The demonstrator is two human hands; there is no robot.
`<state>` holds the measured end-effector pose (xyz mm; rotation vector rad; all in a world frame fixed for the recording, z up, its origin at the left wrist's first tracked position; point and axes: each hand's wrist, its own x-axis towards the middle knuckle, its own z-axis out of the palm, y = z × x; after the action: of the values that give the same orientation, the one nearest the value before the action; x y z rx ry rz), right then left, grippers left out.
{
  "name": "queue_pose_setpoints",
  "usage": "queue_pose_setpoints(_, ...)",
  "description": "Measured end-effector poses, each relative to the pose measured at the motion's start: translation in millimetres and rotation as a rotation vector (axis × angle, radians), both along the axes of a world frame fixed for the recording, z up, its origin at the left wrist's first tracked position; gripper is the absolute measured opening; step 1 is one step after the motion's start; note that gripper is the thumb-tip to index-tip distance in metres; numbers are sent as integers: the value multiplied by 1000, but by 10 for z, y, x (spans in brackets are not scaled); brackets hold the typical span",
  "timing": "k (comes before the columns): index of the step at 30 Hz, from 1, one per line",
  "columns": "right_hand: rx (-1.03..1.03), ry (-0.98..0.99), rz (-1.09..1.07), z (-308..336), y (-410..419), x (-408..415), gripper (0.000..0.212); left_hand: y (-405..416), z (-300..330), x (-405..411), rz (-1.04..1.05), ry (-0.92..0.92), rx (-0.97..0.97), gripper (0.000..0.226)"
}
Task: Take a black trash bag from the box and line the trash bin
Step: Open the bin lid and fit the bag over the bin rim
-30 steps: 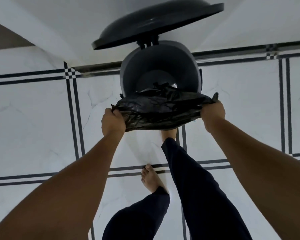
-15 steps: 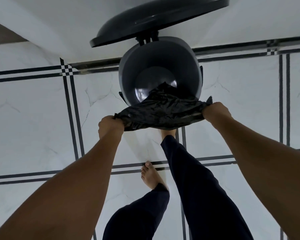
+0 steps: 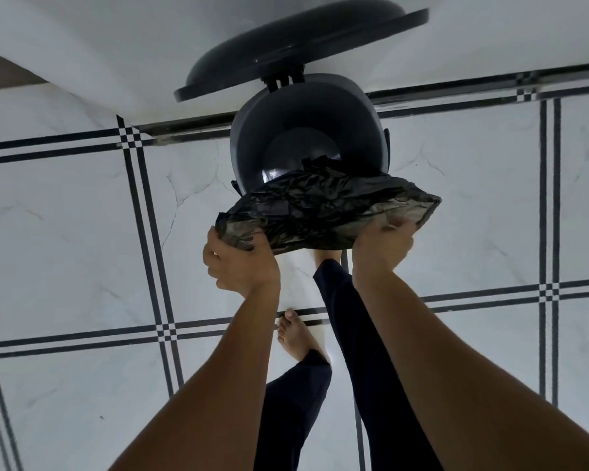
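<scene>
Trash bag (image 3: 327, 212), black, crumpled, stretched between my hands at frame centre, over near rim of trash bin (image 3: 306, 130). Left hand (image 3: 240, 263) grip closed on bag's left edge; right hand (image 3: 381, 246) grip closed on underside toward right edge. Bin lid (image 3: 296, 52) raised, upper centre. Bare foot (image 3: 296, 334) on tiled floor (image 3: 65, 232) below.

hidden: trash bag (image 3: 323, 212) is covering trash bin (image 3: 306, 130) near rim, right hand (image 3: 381, 246) fingertips | cut off: both forearms are running off bottom edge | unclear: bin pedal
</scene>
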<state>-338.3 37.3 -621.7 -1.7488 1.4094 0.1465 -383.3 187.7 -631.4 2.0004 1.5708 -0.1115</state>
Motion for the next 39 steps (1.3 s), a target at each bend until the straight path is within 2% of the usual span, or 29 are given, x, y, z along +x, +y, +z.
queue_pose_setpoints(2, 129, 14, 44, -23, 44, -10, 31, -7, 48, -15, -8, -23, 25, 79)
queue_pose_setpoints(4, 205, 40, 98, 1, 73, 55, 36, -15, 99, -40, -101, -41, 84, 77)
queue_pose_setpoints(8, 111, -17, 263, -49, 62, 241, 45, -11, 122, -132, -343, -35, 163, 73)
queue_pose_setpoints(11, 66, 3, 337, -107, 21, 355, 58, -38, 127, -170, -660, -120, 285, 51)
queue_pose_setpoints(13, 59, 27, 405, -134, 12, 370, 69, -90, 113, -124, -808, -271, 162, 26)
queue_pose_setpoints(15, 50, 36, 482, -153, 21, 350, 78, -148, 88, -89, -884, -216, -82, 16)
queue_pose_setpoints(18, 59, 21, 532, -168, 23, 326, 81, -134, -80, -113, -768, -17, -195, 18)
queue_pose_setpoints(21, 85, -24, 509, -189, -32, 371, 72, -25, -149, -10, -387, 28, -266, 21)
queue_pose_setpoints(23, 83, -34, 486, -194, -82, 490, 66, 73, -145, 181, -99, -11, -299, 24)
queue_pose_setpoints(26, 44, -68, 496, -169, -103, 734, 59, 219, -135, 523, 314, -224, -460, 32)
queue_pose_setpoints(28, 21, -91, 546, -157, -83, 904, 56, 290, -108, 743, 418, -331, -555, 48)
queue_pose_setpoints(33, -194, -59, 797, -138, -34, 1225, 60, 243, 6, 960, 178, -353, -491, 73)
queue_pose_setpoints(35, -238, -88, 917, -142, -17, 1315, 55, 225, -42, 844, -31, -369, -409, 80)
queue_pose_setpoints(37, -228, -94, 990, -153, 3, 1399, 55, 204, -127, 734, -262, -382, -342, 78)
queue_pose_setpoints(39, -211, -71, 1006, -169, 11, 1470, 55, 198, -138, 692, -389, -336, -260, 63)
